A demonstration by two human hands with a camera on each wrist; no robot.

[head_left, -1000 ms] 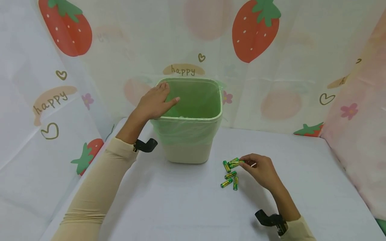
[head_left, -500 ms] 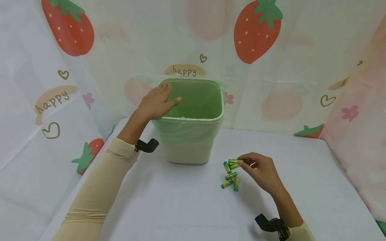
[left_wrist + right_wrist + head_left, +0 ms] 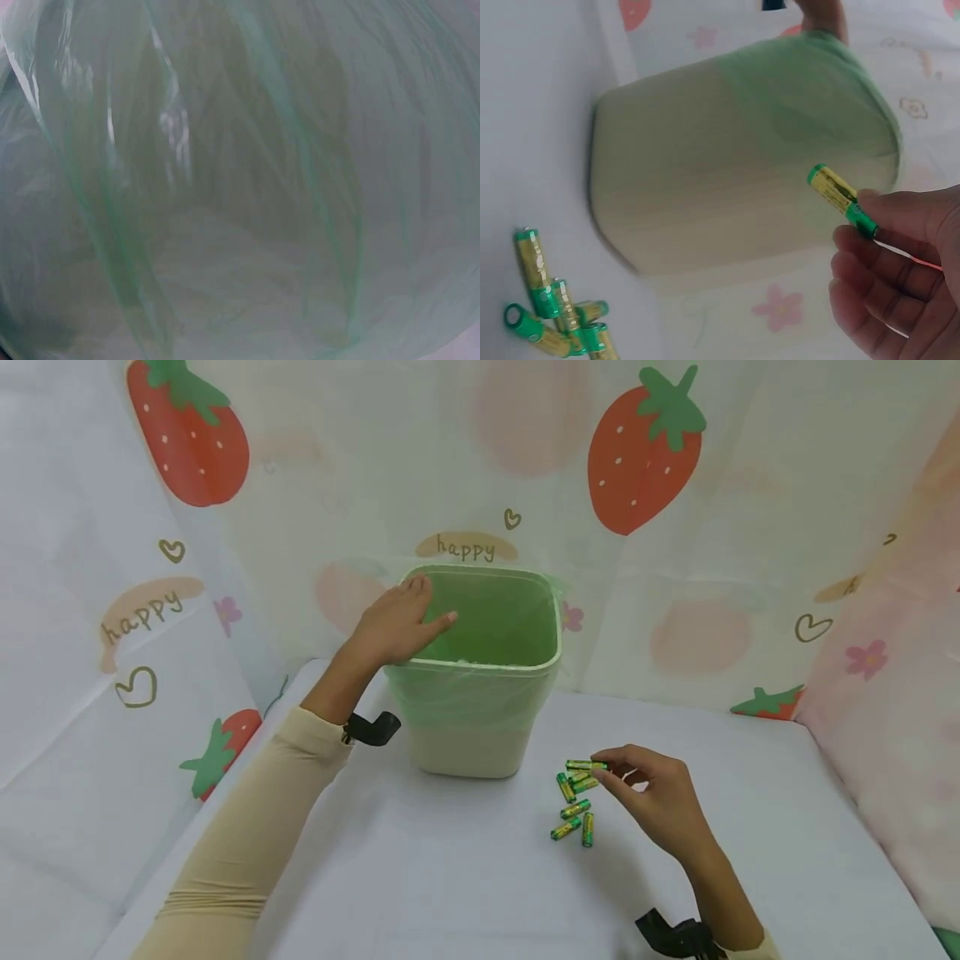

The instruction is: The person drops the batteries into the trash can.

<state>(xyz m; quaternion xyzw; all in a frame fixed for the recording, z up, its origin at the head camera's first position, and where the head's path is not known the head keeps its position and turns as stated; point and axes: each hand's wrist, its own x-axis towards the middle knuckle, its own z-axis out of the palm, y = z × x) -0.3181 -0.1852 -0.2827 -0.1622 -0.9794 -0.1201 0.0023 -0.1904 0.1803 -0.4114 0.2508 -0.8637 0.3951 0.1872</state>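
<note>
A cream trash bin point(image 3: 468, 747) stands on the white table, with a thin green bag point(image 3: 480, 689) folded over its rim. My left hand point(image 3: 397, 622) rests on the bin's left rim, fingers straight and thumb over the opening. The left wrist view is filled by the crinkled green bag point(image 3: 247, 187). My right hand point(image 3: 656, 789) pinches a green and gold battery point(image 3: 832, 189) between thumb and forefinger, held up to the right of the bin. Several loose batteries point(image 3: 575, 809) of the same kind lie in a small cluster below and left of that hand.
A white cloth point(image 3: 450, 877) covers the table. Behind it hangs a curtain point(image 3: 735, 527) printed with strawberries, and a pinkish sheet point(image 3: 900, 718) hangs on the right. A black camera mount sits on each wrist.
My right hand has lifted the pinched battery slightly up from the cluster. The left hand keeps its place on the rim. The whole head view has shifted a little down and right.
</note>
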